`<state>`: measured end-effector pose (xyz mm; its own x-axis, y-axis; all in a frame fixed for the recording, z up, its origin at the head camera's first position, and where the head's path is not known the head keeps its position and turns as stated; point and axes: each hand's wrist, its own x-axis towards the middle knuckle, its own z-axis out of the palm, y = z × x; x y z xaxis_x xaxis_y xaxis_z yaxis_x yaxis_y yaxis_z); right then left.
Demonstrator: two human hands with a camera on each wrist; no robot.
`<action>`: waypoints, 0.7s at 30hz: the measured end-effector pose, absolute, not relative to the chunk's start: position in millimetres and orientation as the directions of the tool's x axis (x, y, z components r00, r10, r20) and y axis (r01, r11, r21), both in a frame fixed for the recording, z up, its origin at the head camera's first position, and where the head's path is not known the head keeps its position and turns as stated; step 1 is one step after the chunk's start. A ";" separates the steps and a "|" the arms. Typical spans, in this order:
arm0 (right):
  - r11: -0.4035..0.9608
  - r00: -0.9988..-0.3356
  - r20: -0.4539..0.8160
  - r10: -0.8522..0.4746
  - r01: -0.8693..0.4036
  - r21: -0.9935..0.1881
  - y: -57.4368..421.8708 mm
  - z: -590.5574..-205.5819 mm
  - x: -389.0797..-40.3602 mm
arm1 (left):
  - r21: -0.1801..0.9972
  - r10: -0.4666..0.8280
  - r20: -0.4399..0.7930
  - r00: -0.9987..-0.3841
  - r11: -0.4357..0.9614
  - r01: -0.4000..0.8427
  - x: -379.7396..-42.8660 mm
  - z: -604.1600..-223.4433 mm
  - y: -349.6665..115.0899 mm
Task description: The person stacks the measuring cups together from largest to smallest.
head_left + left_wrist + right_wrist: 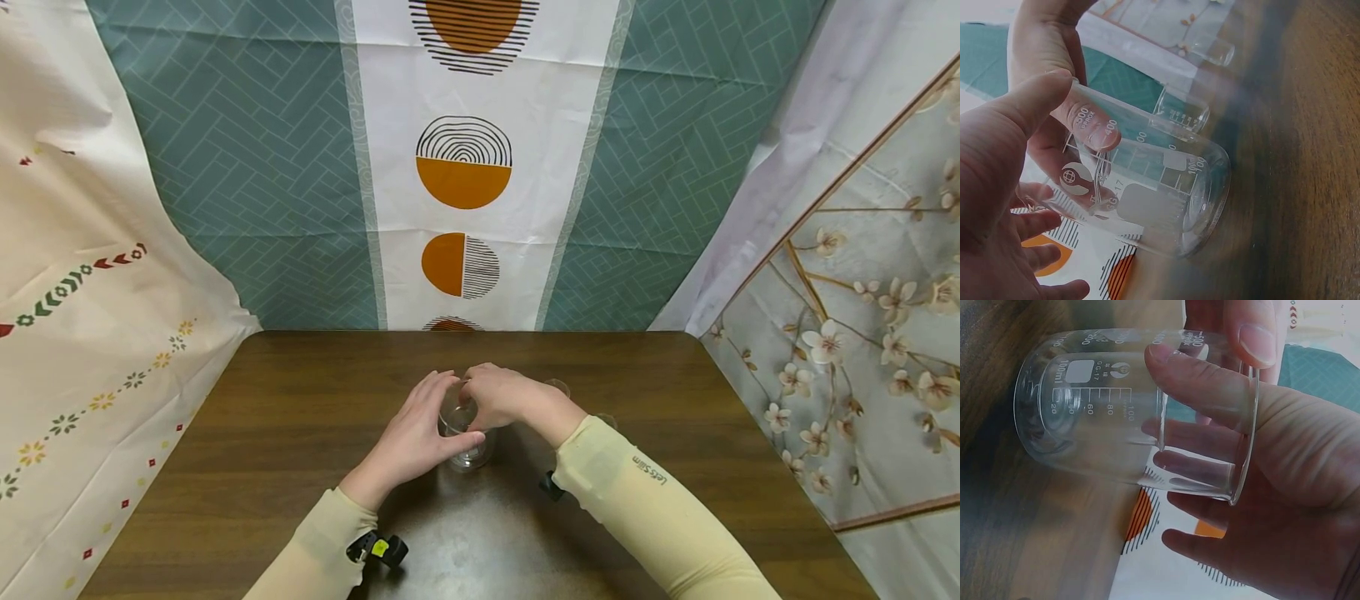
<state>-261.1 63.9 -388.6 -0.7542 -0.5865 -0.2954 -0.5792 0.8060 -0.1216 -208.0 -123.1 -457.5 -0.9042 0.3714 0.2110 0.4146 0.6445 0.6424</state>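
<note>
A large clear glass beaker point(1216, 165) with white markings up to 500 stands upright on the table. Inside it is a smaller 100 ml glass beaker point(1094, 419), near the bottom. My left hand point(412, 433) holds the large beaker at its rim from the left, thumb on the near side and fingers round the far side. From above, my right hand point(506, 396) reaches into the large beaker. Its thumb point(1191, 381) and some fingers pinch the small beaker near its rim, while other fingers show outside the large beaker's rim.
Beyond the large beaker stands another marked glass beaker point(1182, 109), with a further clear glass vessel point(1213, 51) behind it. In the head view, my right forearm partly hides both. The brown wooden table point(300, 392) ends at a patterned curtain point(465, 275).
</note>
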 end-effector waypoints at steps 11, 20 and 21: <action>0.808 -0.757 -0.300 -0.581 -0.580 -0.102 63.2 -386.7 -260.5 | 0.644 0.375 0.221 -0.901 0.637 0.423 -207.2 -455.9 -122.6; 0.809 -0.761 -0.294 -0.578 -0.582 -0.085 63.4 -386.9 -258.7 | 0.655 0.371 0.214 -0.904 0.632 0.415 -206.4 -455.6 -121.9; 0.810 -0.763 -0.295 -0.576 -0.580 -0.083 63.6 -386.8 -258.5 | 0.655 0.371 0.211 -0.904 0.633 0.413 -206.1 -455.5 -121.8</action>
<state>-258.5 63.6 -386.8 -0.7625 -0.5759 -0.2948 -0.5800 0.8104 -0.0828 -206.1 -121.8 -455.5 -0.9042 0.3712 0.2112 0.4128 0.6332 0.6547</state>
